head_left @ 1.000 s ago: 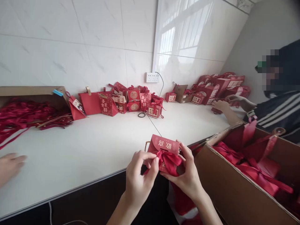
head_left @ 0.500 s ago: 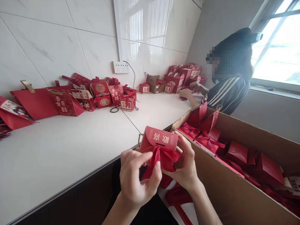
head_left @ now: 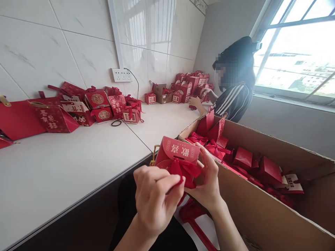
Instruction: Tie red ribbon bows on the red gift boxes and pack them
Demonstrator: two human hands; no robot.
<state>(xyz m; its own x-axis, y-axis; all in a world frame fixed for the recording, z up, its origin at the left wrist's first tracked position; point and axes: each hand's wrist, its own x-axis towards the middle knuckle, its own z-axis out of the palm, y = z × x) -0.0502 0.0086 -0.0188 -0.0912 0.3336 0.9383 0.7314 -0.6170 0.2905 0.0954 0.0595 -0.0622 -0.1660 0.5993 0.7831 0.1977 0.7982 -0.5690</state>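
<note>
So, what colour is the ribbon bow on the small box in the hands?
The ribbon bow is red, like its gift box; the head view shows it.

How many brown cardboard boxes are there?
2. A big open cardboard box right of the white counter; a small cardboard box on it by the far wall. Others may be hidden.

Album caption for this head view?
Left hand pinches the red ribbon bow on a small red paper gift box held by right hand, beside a brown cardboard carton.
</note>
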